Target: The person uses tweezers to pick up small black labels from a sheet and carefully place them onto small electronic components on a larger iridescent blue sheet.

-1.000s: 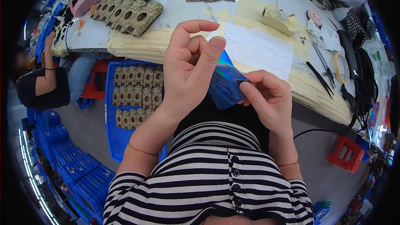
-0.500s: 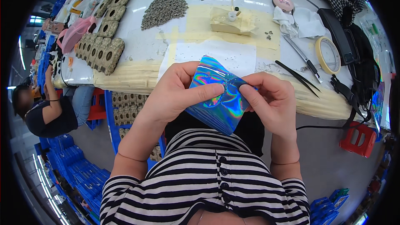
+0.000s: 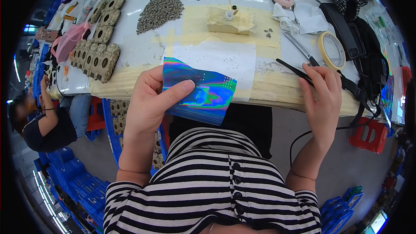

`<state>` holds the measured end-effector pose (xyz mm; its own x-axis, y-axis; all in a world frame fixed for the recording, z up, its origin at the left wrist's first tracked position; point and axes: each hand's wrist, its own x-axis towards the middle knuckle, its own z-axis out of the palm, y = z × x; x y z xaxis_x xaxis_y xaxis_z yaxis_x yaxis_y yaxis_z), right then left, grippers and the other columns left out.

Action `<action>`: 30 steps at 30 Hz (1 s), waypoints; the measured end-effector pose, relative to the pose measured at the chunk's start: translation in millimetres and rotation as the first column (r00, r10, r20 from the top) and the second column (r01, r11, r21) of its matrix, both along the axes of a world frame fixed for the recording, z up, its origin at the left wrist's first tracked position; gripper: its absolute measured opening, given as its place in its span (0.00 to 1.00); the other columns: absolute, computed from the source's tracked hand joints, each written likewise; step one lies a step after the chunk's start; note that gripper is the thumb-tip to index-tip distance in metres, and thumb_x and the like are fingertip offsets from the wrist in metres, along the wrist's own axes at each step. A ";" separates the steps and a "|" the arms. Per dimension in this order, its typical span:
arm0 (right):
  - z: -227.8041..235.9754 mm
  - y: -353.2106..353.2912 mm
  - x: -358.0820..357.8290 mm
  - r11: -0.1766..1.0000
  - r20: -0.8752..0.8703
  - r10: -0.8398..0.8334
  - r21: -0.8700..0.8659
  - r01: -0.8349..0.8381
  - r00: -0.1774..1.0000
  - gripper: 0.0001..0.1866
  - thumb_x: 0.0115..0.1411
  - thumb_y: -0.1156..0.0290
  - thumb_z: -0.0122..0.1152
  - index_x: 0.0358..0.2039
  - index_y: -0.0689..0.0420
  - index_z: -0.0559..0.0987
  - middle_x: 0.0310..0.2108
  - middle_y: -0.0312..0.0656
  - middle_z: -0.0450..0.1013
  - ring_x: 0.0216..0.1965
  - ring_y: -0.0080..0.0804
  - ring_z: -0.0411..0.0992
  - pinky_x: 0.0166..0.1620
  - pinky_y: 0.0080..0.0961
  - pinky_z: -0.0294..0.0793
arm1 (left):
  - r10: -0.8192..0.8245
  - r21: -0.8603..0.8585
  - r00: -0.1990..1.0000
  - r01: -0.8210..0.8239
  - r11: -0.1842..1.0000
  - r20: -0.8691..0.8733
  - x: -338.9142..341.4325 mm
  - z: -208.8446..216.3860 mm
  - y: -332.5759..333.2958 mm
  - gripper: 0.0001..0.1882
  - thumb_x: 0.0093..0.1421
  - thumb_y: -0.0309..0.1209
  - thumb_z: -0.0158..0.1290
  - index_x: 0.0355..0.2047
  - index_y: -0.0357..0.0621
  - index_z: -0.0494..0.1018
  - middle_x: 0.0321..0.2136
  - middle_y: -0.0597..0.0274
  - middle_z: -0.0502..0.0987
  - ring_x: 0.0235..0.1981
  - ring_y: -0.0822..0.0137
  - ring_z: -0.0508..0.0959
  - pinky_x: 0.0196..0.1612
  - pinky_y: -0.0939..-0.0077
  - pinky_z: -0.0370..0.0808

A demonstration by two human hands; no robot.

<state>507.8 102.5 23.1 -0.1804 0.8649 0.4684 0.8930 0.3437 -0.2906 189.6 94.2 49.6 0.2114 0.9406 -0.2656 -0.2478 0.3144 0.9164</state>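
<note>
Pinched between thumb and fingers, the iridescent sheet sits in the left hand, thumb pressed flat across its near left face and fingers curled behind it. It is a thin, glossy film that flashes bands of blue, green, pink and yellow, with rows of tiny pale dots near its upper middle; its lower right corner droops slightly past the table edge, above the person's lap. It hangs just in front of the white paper taped onto the bench. The right hand is open with fingers spread and holds nothing; its fingertips rest at the black tweezers lying on the table edge, beside a roll of tape. A heap of small grey parts lies farther back.
</note>
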 end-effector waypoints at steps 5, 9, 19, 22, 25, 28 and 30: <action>-13.0 -3.2 -3.1 0.998 0.046 -0.052 0.034 0.050 0.998 0.09 0.54 0.75 0.64 0.38 0.59 0.82 0.33 0.42 0.72 0.38 0.39 0.70 0.41 0.33 0.69 | 0.049 0.002 0.998 -0.049 0.999 -0.031 -26.6 -10.4 -16.4 0.10 0.59 0.24 0.58 0.40 0.34 0.77 0.33 0.59 0.82 0.33 0.75 0.80 0.40 0.81 0.77; -8.2 -4.9 -14.5 0.995 0.068 -0.034 0.094 0.028 0.997 0.06 0.59 0.78 0.58 0.38 0.62 0.76 0.34 0.44 0.72 0.37 0.42 0.70 0.41 0.33 0.69 | 0.082 0.025 0.994 -0.084 0.996 0.070 -30.5 -23.5 -20.1 0.11 0.60 0.25 0.58 0.42 0.34 0.77 0.34 0.59 0.82 0.33 0.74 0.81 0.39 0.80 0.77; -9.6 -13.4 -74.7 0.996 -0.665 0.092 0.049 -0.080 0.741 0.09 0.66 0.70 0.54 0.38 0.64 0.71 0.30 0.38 0.66 0.29 0.22 0.61 0.35 0.16 0.60 | -0.022 0.012 0.996 0.021 1.000 0.087 -27.2 -29.6 3.3 0.11 0.61 0.25 0.56 0.44 0.32 0.76 0.36 0.58 0.81 0.35 0.75 0.80 0.41 0.80 0.78; -13.2 -3.6 -85.7 0.971 -0.773 0.235 0.159 -0.180 0.590 0.31 0.68 0.44 0.40 0.33 0.63 0.73 0.26 0.40 0.67 0.26 0.24 0.63 0.31 0.19 0.62 | -0.015 0.009 0.997 0.014 1.000 0.074 -25.9 -30.4 7.8 0.11 0.61 0.25 0.56 0.43 0.32 0.76 0.37 0.59 0.81 0.35 0.76 0.80 0.41 0.81 0.77; -12.0 18.4 -98.5 0.938 -0.655 0.327 0.313 -0.149 0.681 0.48 0.62 0.30 0.18 0.31 0.64 0.75 0.25 0.44 0.70 0.26 0.29 0.66 0.31 0.24 0.64 | -0.025 -0.001 0.996 0.025 1.000 0.082 -26.3 -32.4 12.0 0.11 0.61 0.25 0.56 0.43 0.32 0.76 0.36 0.60 0.81 0.34 0.77 0.79 0.40 0.82 0.77; -15.6 27.0 -91.6 0.937 -0.540 0.299 0.323 -0.134 0.787 0.52 0.61 0.29 0.12 0.25 0.63 0.77 0.19 0.41 0.68 0.22 0.29 0.65 0.27 0.23 0.61 | -0.029 0.004 0.995 0.029 1.000 0.095 -28.7 -35.0 12.6 0.11 0.61 0.25 0.56 0.43 0.33 0.76 0.36 0.61 0.81 0.33 0.78 0.79 0.39 0.82 0.77; -29.4 20.4 -88.1 0.969 -0.506 0.185 0.239 -0.069 0.843 0.51 0.62 0.30 0.12 0.23 0.63 0.78 0.17 0.39 0.66 0.19 0.27 0.64 0.23 0.22 0.58 | -0.047 0.004 0.992 0.046 0.999 0.115 -31.6 -35.5 13.9 0.11 0.61 0.25 0.56 0.43 0.33 0.76 0.35 0.61 0.81 0.33 0.78 0.79 0.38 0.83 0.76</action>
